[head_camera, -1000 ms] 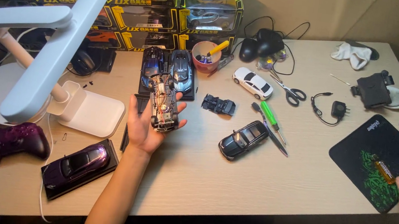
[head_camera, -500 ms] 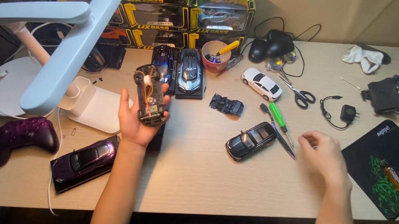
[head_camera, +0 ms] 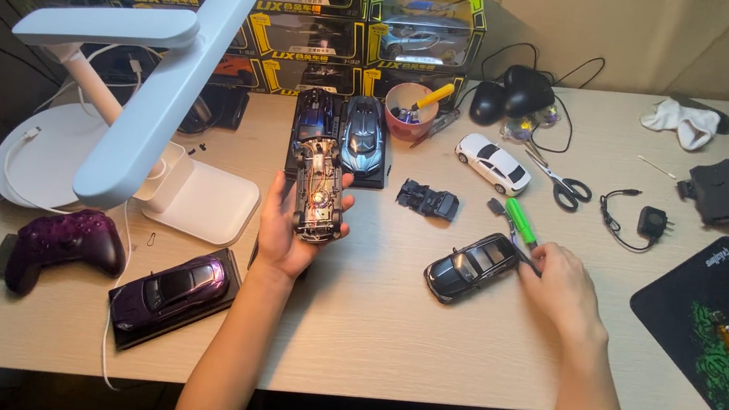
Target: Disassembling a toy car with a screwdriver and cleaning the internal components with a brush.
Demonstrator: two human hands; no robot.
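My left hand holds an opened model car chassis upright over the desk, its wiring and inner parts showing. My right hand rests on the desk with its fingertips on the dark handle end of a green-handled screwdriver. A dark grey model car sits just left of that hand. A small black car part lies between the two hands.
A white desk lamp stands at left, a purple game controller and purple car on a base below it. A white car, scissors, blue display car, cup, black mat and stacked boxes surround.
My right hand has moved left from the black mat across the desk to the screwdriver beside the dark grey car. My left hand keeps holding the chassis in about the same place.
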